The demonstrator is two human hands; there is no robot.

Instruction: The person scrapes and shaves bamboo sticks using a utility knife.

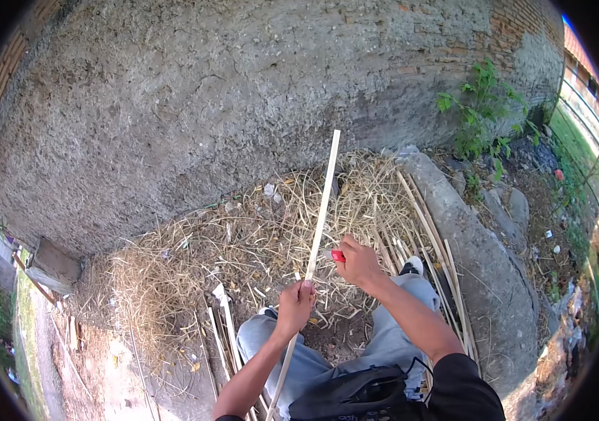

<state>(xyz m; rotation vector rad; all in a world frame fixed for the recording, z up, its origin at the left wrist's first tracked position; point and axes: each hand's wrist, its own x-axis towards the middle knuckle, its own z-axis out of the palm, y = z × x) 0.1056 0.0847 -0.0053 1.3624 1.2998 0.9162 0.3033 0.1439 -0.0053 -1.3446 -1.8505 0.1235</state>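
Observation:
A long pale strip of wood or bamboo [324, 196] rises from between my legs toward the wall, tilted slightly right. My left hand [296, 307] is closed around its lower part. Just right of the strip, my right hand [357, 262] grips a red-handled tool [338, 255], whose short blade end points left at the strip. Whether the blade touches the strip I cannot tell. Below the hands are my legs in light trousers [397, 326] and a black bag [348, 396] at my waist.
Shavings [152, 295] cover the ground. More strips [429, 231] lie at the right, and others [225, 330] at the left by my leg. A rough wall [229, 91] stands ahead. A large stone slab [475, 259] and a green plant [482, 112] are at the right.

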